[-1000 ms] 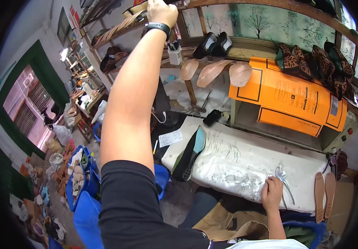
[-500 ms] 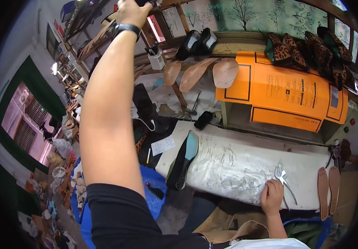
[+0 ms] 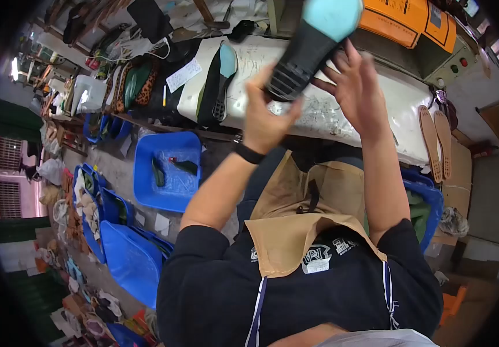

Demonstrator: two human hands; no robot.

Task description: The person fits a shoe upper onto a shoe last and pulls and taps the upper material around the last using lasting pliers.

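Observation:
A black shoe [image 3: 299, 62] with a light blue insole at its heel is raised over the workbench. My left hand [image 3: 265, 120] grips its toe end, where slotted openings show. Beside the shoe, my right hand [image 3: 358, 91] is blurred, its fingers spread; whether the fingertips touch the shoe I cannot tell. A second black shoe [image 3: 210, 97] with a similar blue insole lies on the bench to the left. A pale note sheet [image 3: 183, 75] is left of that second shoe.
The white-topped bench [image 3: 403, 118] spans the view ahead. Two brown insoles [image 3: 435, 141] stand at its right end. Orange card [image 3: 393, 22] covers a box behind. On the floor at left is a blue bin [image 3: 167, 199] with shoe pieces inside.
My left hand has come down from the upper shelf and now holds a black shoe. My right hand has lifted off the bench by the pliers. The view has tilted downward.

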